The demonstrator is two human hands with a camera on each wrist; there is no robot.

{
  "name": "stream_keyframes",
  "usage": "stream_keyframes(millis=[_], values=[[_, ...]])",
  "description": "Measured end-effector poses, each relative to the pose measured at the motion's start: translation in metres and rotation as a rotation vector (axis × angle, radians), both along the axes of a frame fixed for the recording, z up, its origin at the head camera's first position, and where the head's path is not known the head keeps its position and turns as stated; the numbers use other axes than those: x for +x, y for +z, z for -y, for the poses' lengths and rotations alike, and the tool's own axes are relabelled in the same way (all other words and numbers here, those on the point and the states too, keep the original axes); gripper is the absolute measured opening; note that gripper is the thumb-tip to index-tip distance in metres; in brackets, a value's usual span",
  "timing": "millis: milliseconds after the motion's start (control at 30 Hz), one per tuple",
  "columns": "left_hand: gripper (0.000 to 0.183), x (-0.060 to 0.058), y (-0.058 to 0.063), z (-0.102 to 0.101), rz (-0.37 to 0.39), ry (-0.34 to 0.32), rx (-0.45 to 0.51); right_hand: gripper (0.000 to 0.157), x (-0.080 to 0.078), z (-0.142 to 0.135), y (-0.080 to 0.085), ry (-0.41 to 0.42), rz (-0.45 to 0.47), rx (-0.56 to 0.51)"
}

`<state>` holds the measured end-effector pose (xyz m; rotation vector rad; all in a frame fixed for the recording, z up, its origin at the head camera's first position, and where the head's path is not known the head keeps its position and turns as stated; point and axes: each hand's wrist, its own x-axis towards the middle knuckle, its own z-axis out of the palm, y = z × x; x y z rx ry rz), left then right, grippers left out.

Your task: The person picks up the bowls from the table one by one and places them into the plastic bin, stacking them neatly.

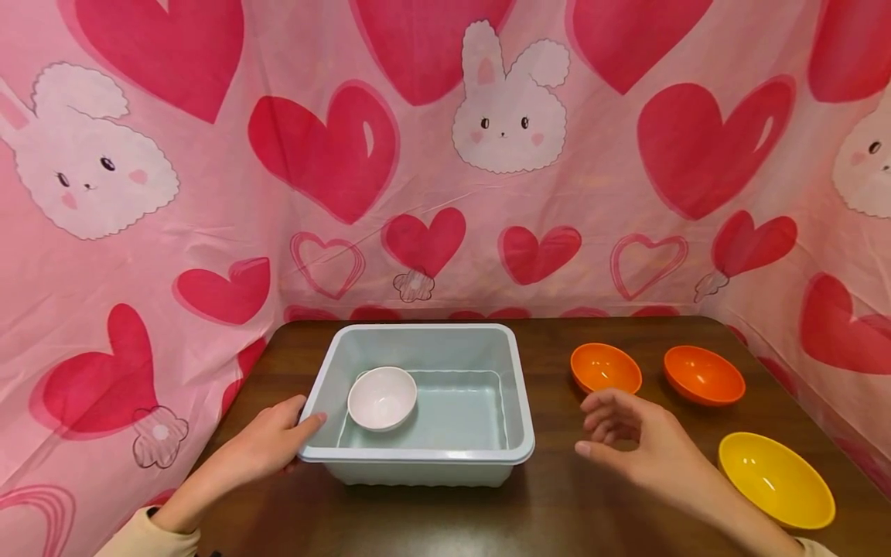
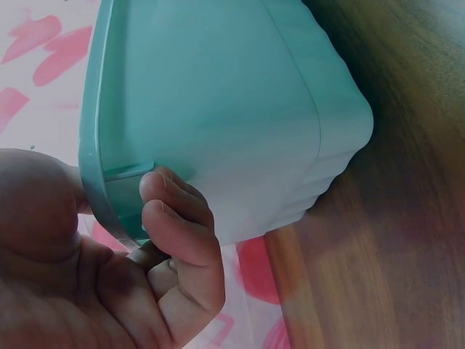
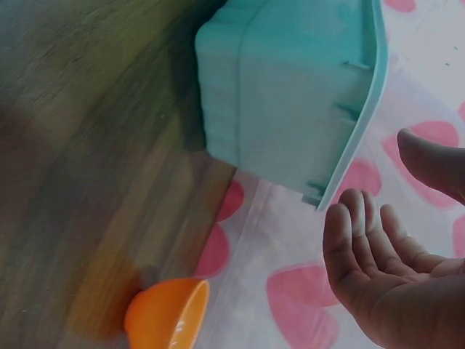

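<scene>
One dark table [image 1: 445,520] under basin [image 1: 425,473], pink cloth [image 1: 592,186] behind

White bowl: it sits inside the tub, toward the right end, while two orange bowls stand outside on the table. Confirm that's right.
The end is wrong: the head view shows the white bowl toward the left end of the tub. The rest holds.

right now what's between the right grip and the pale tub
Only bare brown tabletop shows between the right grip and the pale tub in the head view; no object stands there.
</scene>
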<state>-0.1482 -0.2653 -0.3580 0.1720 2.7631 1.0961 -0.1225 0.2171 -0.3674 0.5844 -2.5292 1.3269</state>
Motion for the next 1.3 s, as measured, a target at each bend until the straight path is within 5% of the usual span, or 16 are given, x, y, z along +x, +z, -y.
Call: stream_keyframes(millis=[167,400,833,1300], values=[[0.026,0.001,0.000,0.000,-0.008,-0.003,0.006,0.047,-0.007,-0.008,-0.008,-0.075,-0.028,0.005],[0.025,0.001,-0.001,0.000,-0.010,-0.004,0.000,0.061,-0.020,-0.022,-0.011,-0.184,0.065,0.040],[0.025,0.002,0.000,0.000,-0.011,-0.002,0.006,0.096,-0.050,-0.048,-0.023,-0.216,0.284,-0.040],[0.024,0.001,-0.001,0.002,-0.009,-0.006,0.020,0.114,-0.077,-0.065,-0.041,-0.233,0.368,-0.032]])
